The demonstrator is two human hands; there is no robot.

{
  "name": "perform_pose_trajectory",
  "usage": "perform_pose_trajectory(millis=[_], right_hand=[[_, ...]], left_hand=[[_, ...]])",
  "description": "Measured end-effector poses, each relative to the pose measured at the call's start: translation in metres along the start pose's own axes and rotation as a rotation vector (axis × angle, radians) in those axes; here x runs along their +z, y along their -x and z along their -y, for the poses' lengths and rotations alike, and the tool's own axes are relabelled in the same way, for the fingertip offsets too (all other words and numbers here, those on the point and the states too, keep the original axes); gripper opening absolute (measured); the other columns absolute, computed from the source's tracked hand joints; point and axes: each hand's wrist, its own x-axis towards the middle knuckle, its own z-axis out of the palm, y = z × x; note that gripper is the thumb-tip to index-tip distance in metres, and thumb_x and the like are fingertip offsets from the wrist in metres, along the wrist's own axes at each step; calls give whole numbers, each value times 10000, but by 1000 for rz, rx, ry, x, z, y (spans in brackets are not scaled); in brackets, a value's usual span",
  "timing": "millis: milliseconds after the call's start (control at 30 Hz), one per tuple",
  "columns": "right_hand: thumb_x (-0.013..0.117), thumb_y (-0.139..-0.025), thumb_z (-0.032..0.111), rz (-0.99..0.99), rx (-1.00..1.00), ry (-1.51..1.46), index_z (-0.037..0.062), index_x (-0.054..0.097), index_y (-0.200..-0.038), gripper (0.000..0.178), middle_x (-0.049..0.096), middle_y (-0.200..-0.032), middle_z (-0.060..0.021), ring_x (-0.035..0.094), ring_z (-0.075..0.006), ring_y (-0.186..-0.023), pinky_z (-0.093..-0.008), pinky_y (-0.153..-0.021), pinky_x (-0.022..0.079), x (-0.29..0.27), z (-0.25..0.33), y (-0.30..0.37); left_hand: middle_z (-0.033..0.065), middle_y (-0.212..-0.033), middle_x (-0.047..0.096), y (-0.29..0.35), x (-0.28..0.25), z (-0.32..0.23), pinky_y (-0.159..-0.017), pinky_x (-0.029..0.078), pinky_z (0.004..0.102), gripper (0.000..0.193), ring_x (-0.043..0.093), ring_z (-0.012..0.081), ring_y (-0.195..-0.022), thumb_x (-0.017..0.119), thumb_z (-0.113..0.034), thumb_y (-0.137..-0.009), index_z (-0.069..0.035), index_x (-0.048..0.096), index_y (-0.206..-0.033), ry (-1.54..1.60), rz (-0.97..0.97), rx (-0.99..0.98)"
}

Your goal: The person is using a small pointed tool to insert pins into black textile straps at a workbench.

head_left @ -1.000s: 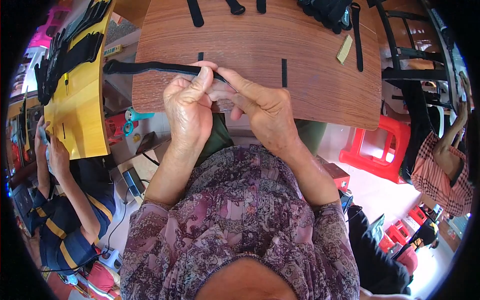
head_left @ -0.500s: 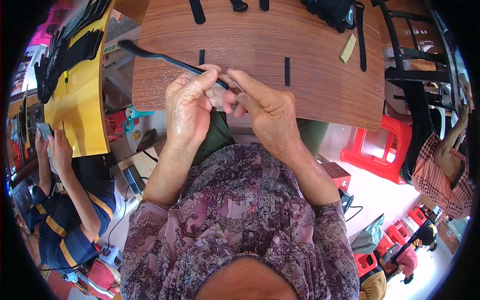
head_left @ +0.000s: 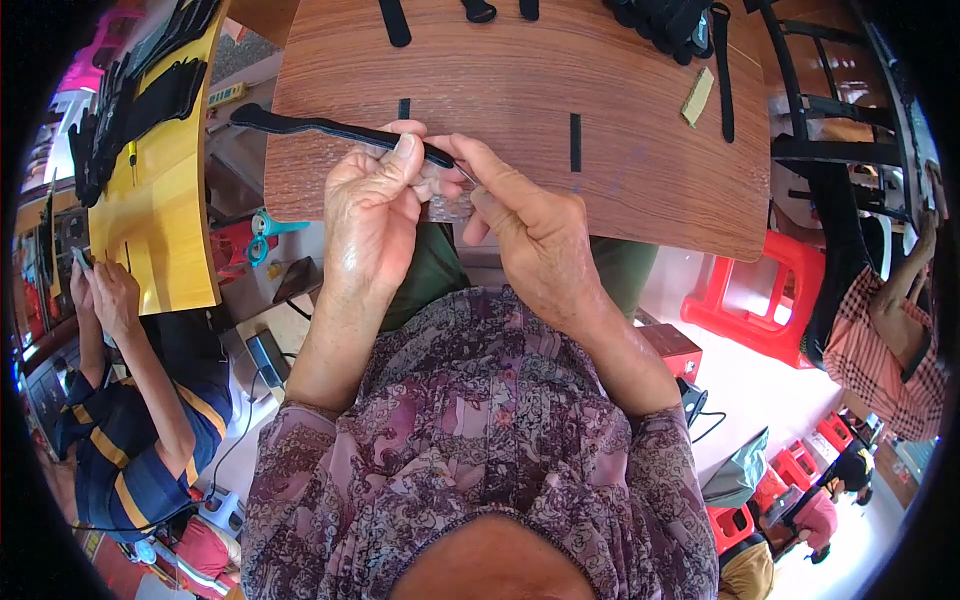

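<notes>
A long black strap (head_left: 310,126) lies across the near edge of the brown wooden table (head_left: 630,150), running left from my hands. My left hand (head_left: 372,215) pinches the strap's right end between thumb and fingers. My right hand (head_left: 530,235) meets it at the same spot, fingertips closed on the strap end; a small clear piece (head_left: 447,200) shows between the two hands. Both hands hover at the table's front edge, above my lap.
Two short black strips (head_left: 575,141) lie on the table, more black straps and a black pile (head_left: 670,20) at its far edge. A yellow table (head_left: 160,220) with black straps stands left, where a seated person in a striped shirt (head_left: 130,440) works. Red stools (head_left: 760,300) stand right.
The strap's free left end first swung up and away, then settled back lower toward the table's left edge. Both hands kept their grip and barely shifted.
</notes>
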Motion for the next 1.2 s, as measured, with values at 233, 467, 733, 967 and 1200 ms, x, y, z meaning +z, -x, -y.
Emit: perform_pose_trajectory(millis=[233, 467, 733, 967, 1200], right_hand=[[477, -896, 7, 21, 20, 46, 116, 503, -1274, 395, 652, -908, -50, 524, -80, -605, -216, -609, 469, 2, -1, -1], [475, -894, 0, 20, -17, 99, 127, 505, -1276, 403, 634, -841, -41, 518, -78, -600, -216, -601, 462, 2, -3, -2], [483, -889, -8, 12, -18, 67, 114, 512, -1266, 397, 635, -850, -35, 521, -78, -603, -218, -591, 463, 2, -7, -1], [506, -846, -7, -12, -59, 66, 112, 519, -1246, 418, 627, -767, -99, 567, -156, -572, -281, -563, 477, 4, -14, -3], [553, -786, 10, -19, -74, 141, 125, 563, -1191, 420, 613, -657, -158, 614, -270, -547, -352, -529, 488, 4, -15, -5]], left_hand=[[261, -1029, 603, 2, -3, 3, -708, 506, 320, 191, 614, 217, -746, 532, -123, -899, -6, 560, -1047, -100, 55, 55], [256, -1008, 611, 1, 0, 4, -694, 509, 304, 174, 612, 211, -749, 531, -111, -899, -13, 561, -1040, -130, 42, 91], [224, -930, 641, 1, 7, 4, -638, 506, 275, 158, 611, 175, -655, 568, -47, -865, 15, 517, -1002, -95, -20, 75], [242, -965, 629, 1, 5, 5, -658, 506, 278, 159, 614, 188, -683, 557, -69, -874, -7, 539, -1019, -132, -4, 103], [227, -920, 644, 2, 3, 6, -628, 506, 274, 184, 615, 183, -645, 582, -29, -848, 4, 514, -1016, -169, -41, 153]])
